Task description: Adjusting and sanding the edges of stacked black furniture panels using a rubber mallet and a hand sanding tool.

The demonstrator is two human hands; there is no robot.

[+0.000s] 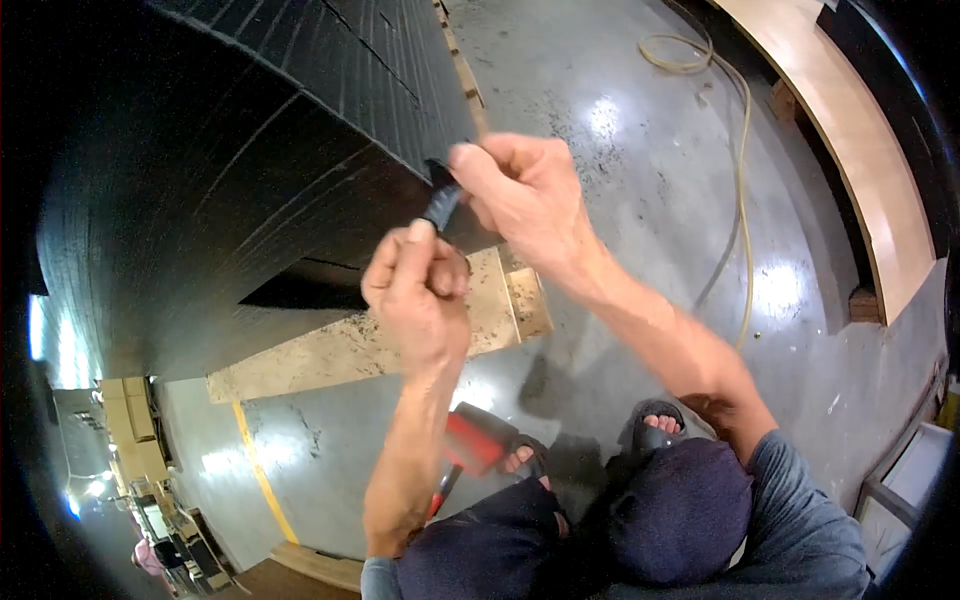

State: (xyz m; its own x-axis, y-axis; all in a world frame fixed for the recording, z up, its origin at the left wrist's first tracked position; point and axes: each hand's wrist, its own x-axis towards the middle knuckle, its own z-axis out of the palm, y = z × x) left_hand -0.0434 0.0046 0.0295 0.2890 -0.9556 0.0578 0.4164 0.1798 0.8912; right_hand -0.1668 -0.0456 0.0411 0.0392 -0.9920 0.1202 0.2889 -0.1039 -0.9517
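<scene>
A short black strip (441, 208) stretches between my two hands at the near corner of a large black stack (250, 190) with fine layered lines. My left hand (418, 285) pinches the lower end of the strip between thumb and curled fingers. Above it and to the right, my right hand (525, 190) is closed at the strip's upper end, thumb pressed against the fingers. Whether the strip is attached to the stack, I cannot tell.
Under the stack lies a pale wooden pallet (290, 358) strewn with dark crumbs. A blurred red object (475, 440) is beside my left forearm, near my feet. A beige hose (747, 200) curves across the grey floor on the right, before a pale board stack (870, 150).
</scene>
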